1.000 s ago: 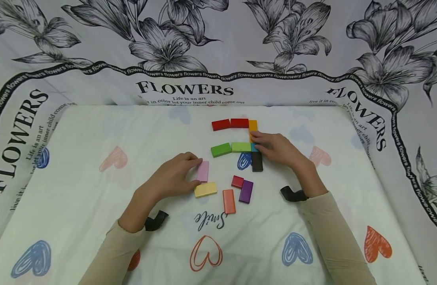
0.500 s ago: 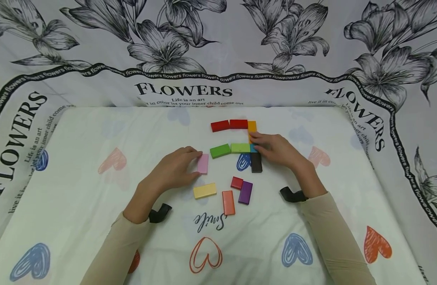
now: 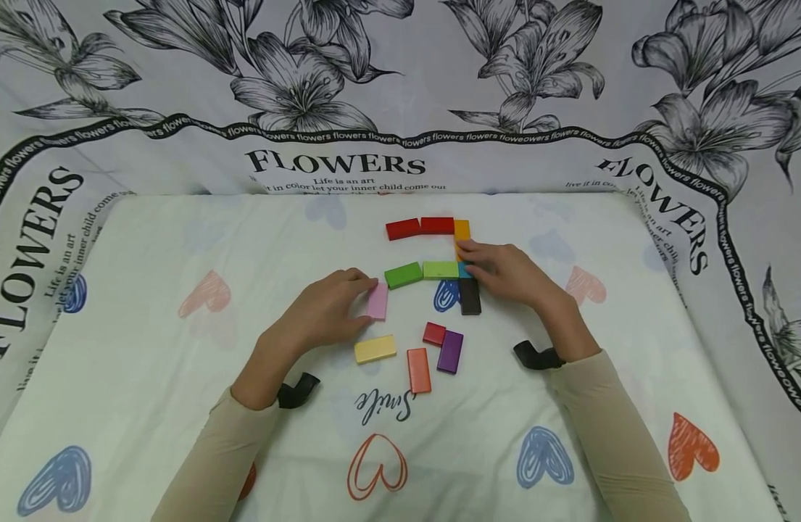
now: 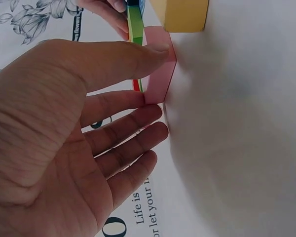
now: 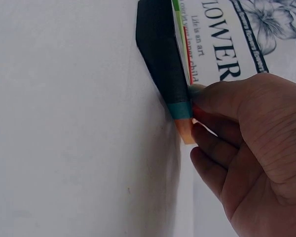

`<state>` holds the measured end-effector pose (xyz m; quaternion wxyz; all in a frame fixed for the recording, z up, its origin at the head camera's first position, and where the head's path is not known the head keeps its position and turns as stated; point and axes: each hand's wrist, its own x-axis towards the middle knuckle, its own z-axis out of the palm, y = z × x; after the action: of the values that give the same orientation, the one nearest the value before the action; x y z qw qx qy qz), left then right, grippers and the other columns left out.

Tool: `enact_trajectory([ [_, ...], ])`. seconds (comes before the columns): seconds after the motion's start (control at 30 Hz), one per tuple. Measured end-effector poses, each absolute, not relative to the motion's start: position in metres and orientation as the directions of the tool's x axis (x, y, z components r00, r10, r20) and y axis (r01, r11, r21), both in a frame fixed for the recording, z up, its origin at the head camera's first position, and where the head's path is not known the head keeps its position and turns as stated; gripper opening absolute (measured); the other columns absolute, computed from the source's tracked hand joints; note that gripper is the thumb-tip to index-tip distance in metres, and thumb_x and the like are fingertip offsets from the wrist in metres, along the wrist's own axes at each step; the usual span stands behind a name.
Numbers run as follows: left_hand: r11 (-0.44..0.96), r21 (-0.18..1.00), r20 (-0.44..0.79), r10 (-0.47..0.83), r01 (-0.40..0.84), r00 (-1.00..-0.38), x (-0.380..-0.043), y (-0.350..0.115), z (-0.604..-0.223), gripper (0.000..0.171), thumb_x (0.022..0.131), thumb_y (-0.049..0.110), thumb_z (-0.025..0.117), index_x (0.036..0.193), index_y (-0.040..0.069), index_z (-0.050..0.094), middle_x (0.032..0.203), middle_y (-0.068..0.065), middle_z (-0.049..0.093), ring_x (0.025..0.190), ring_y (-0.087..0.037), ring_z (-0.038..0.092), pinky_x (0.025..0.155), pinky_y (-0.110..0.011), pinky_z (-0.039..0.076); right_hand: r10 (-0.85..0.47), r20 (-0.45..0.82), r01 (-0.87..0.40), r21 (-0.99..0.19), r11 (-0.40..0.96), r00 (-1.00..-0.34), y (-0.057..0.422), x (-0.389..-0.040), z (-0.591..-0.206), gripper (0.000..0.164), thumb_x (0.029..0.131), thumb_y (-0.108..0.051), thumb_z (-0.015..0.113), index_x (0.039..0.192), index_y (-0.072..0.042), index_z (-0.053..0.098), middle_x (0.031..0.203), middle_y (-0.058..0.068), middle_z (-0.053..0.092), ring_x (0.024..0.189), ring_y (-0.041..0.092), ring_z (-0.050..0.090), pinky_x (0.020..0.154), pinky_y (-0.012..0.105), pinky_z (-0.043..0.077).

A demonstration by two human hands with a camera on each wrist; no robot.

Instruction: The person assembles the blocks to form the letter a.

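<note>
- The left hand (image 3: 325, 308) pinches a pink block (image 3: 378, 301) between thumb and index finger in a narrow grip, its other fingers loosely extended; the thumb covers part of one end.
- The pink block sits at the outer end of a green block (image 3: 403, 275); whether the two touch is hard to tell.
- The right hand (image 3: 512, 274) touches an orange block (image 3: 462, 228) and a blue block (image 3: 464, 270), thumb and index finger close together; whether they pinch either piece cannot be told.
- Fingers hide part of the orange block and much of the blue one in the head view; from the right wrist, the blue shows as a band between orange and a black block (image 3: 470, 296), cut off at the top edge.
- A lime-green block (image 3: 441, 270) runs between green and blue, while two red blocks (image 3: 437, 225) line up beside the orange block's far end.
- Nearer the wearer lie a yellow block (image 3: 375, 349), just beside the left thumb, a coral block (image 3: 419, 370), and a purple block (image 3: 449, 352) against a small red block (image 3: 434, 333).
- The blocks are smooth, flat-faced and rectangular, on a softly creased white cloth (image 3: 478, 449) printed with hearts.
- Beige sleeves (image 3: 609, 428) run out of frame; black fittings (image 3: 537, 357) jut from both wrists, their shape only partly visible.
</note>
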<state>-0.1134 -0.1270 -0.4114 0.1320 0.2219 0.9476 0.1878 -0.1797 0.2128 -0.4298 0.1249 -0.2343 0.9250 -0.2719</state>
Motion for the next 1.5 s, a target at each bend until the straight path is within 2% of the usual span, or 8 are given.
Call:
enact_trajectory([
  [0.3, 0.832, 0.417, -0.182, 0.470, 0.365, -0.863, -0.1116, -0.1252, -0.4130, 0.061, 0.092, 0.032, 0.081, 0.148, 0.013, 0.063, 0.143, -0.010, 0.066, 0.132, -0.028, 0.063, 0.110, -0.048, 0.056, -0.500, -0.094, -0.370, -0.559, 0.742, -0.861, 0.2134, -0.1789, -0.4294, 0.045, 0.105, -0.014, 0.065, 0.149, -0.008, 0.058, 0.162, 0.007, 0.052, 0.153, 0.035, 0.047, 0.123, 0.054, 0.042],
  [1.5, 0.847, 0.394, -0.166, 0.448, 0.358, -0.878, -0.1049, -0.1193, -0.4148, 0.064, 0.091, 0.035, 0.083, 0.147, 0.010, 0.063, 0.141, -0.011, 0.067, 0.130, -0.029, 0.064, 0.109, -0.047, 0.057, -0.498, -0.116, -0.358, -0.560, 0.747, -0.859, 0.2120, -0.1798, -0.4275, 0.045, 0.106, -0.015, 0.064, 0.150, -0.008, 0.057, 0.163, 0.006, 0.051, 0.155, 0.034, 0.045, 0.125, 0.054, 0.040],
])
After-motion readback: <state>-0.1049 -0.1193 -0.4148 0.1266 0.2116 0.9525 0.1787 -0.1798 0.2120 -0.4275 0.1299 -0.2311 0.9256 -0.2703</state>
